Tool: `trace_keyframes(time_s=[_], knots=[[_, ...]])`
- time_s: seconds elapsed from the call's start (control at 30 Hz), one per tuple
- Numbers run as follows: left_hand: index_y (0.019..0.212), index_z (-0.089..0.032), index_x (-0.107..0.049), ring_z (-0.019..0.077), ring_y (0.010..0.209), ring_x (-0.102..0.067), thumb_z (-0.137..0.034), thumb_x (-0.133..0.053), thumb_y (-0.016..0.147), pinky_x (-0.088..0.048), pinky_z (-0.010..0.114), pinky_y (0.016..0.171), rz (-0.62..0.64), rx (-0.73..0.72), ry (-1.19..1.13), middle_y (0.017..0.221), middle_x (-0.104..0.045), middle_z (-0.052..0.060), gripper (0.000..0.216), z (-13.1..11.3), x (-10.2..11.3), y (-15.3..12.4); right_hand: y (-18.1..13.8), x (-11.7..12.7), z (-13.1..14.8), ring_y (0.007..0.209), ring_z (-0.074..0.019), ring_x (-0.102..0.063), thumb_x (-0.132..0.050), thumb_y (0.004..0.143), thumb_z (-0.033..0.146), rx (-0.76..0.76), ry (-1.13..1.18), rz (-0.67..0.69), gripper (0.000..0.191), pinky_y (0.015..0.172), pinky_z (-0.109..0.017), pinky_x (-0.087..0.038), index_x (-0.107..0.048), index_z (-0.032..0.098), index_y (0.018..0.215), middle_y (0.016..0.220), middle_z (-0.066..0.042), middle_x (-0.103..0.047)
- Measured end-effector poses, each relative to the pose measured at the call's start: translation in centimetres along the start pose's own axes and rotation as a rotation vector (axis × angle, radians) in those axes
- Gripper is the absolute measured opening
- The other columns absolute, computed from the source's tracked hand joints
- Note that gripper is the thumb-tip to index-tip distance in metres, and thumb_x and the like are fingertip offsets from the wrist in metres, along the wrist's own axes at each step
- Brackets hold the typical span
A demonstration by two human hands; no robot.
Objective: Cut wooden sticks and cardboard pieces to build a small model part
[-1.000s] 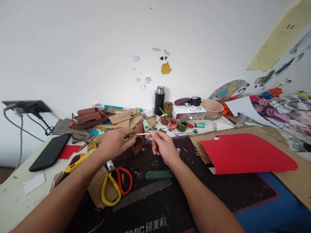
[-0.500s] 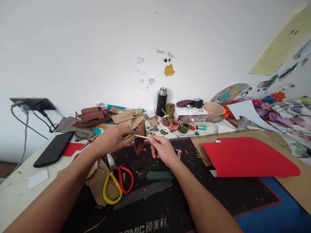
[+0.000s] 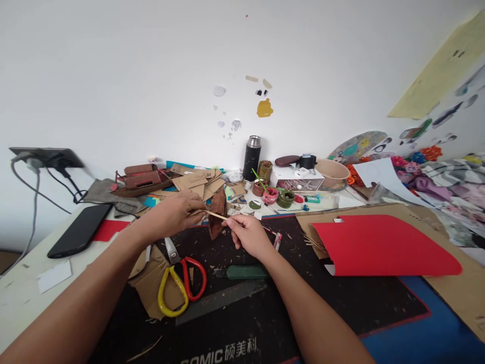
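Note:
My left hand (image 3: 176, 215) is closed on a small brown cardboard piece (image 3: 217, 218) and holds it upright over the black cutting mat (image 3: 341, 298). A thin wooden stick (image 3: 216, 215) runs across that piece. My right hand (image 3: 248, 234) pinches the right end of the stick, just right of the brown piece. Both hands hover above the mat's far edge.
Scissors with one yellow and one red handle (image 3: 182, 283), a green-handled knife (image 3: 244, 273) and a metal ruler (image 3: 222, 302) lie on the mat. A red sheet (image 3: 382, 245) on cardboard lies right. A black phone (image 3: 79, 230) lies left. Cardboard scraps, paint pots (image 3: 278, 196) and a flask (image 3: 252, 156) crowd the back.
My right hand has moved left toward the brown piece, so less of the stick shows between the hands. The stick now slopes down to the right. The left hand has hardly moved.

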State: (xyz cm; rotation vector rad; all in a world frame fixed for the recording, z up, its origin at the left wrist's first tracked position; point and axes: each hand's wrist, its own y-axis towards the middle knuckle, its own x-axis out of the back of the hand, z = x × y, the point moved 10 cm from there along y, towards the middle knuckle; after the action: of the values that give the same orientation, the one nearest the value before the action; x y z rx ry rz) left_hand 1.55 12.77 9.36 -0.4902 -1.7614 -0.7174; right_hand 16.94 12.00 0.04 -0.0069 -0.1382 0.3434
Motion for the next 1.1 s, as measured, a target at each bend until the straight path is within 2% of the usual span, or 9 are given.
trace_keyframes(time_s=[0.1, 0.27, 0.53, 0.73, 0.87, 1.1], knots=[[0.101, -0.024, -0.079, 0.0228, 0.093, -0.065, -0.039, -0.047, 0.105, -0.047, 0.034, 0.087, 0.011, 0.005, -0.015, 0.096, -0.074, 0.008, 0.035, -0.04, -0.18, 0.11, -0.03, 0.07, 0.00, 0.041, -0.0105, -0.050, -0.060, 0.099, 0.044, -0.011, 0.014, -0.010, 0.030, 0.044, -0.021, -0.039, -0.074, 0.017, 0.094, 0.053, 0.007, -0.054], [0.098, -0.024, -0.078, 0.0216, 0.087, -0.064, -0.039, -0.050, 0.103, -0.047, 0.032, 0.081, -0.012, 0.000, -0.039, 0.092, -0.072, 0.008, 0.032, -0.05, 0.05, 0.17, -0.13, 0.13, 0.31, 0.041, -0.0104, -0.050, -0.057, 0.100, 0.038, -0.001, -0.014, -0.013, 0.028, 0.045, -0.021, -0.039, -0.073, 0.017, 0.094, 0.053, 0.007, -0.054], [0.104, -0.025, -0.079, 0.0204, 0.088, -0.064, -0.038, -0.050, 0.104, -0.046, 0.031, 0.082, 0.021, 0.008, -0.074, 0.095, -0.074, 0.007, 0.032, -0.10, -0.15, 0.15, -0.11, 0.35, 0.42, 0.040, -0.0100, -0.052, -0.054, 0.103, 0.037, 0.010, -0.050, -0.027, 0.030, 0.048, -0.021, -0.038, -0.074, 0.016, 0.094, 0.052, 0.007, -0.055], [0.100, -0.025, -0.078, 0.0189, 0.086, -0.064, -0.036, -0.052, 0.101, -0.044, 0.028, 0.079, 0.053, 0.052, -0.098, 0.094, -0.075, 0.005, 0.029, -0.26, -0.15, 0.22, -0.07, 0.50, 0.44, 0.040, -0.0111, -0.053, -0.055, 0.102, 0.042, 0.015, -0.058, -0.039, 0.032, 0.048, -0.022, -0.039, -0.073, 0.017, 0.095, 0.050, 0.008, -0.054], [0.098, -0.027, -0.079, 0.0192, 0.085, -0.065, -0.037, -0.055, 0.098, -0.046, 0.027, 0.079, 0.044, 0.089, -0.133, 0.089, -0.075, 0.004, 0.026, -0.05, -0.06, 0.24, -0.12, 0.50, 0.49, 0.040, -0.0112, -0.053, -0.053, 0.103, 0.039, 0.011, -0.078, -0.042, 0.030, 0.047, -0.022, -0.039, -0.072, 0.017, 0.094, 0.050, 0.007, -0.055], [0.100, -0.028, -0.080, 0.0182, 0.083, -0.065, -0.037, -0.057, 0.096, -0.046, 0.025, 0.078, 0.032, 0.095, -0.137, 0.088, -0.075, 0.003, 0.025, 0.05, -0.11, 0.30, -0.19, 0.71, 0.46, 0.040, -0.0118, -0.053, -0.057, 0.103, 0.046, 0.022, -0.103, -0.072, 0.033, 0.048, -0.023, -0.041, -0.073, 0.019, 0.093, 0.051, 0.008, -0.054]])
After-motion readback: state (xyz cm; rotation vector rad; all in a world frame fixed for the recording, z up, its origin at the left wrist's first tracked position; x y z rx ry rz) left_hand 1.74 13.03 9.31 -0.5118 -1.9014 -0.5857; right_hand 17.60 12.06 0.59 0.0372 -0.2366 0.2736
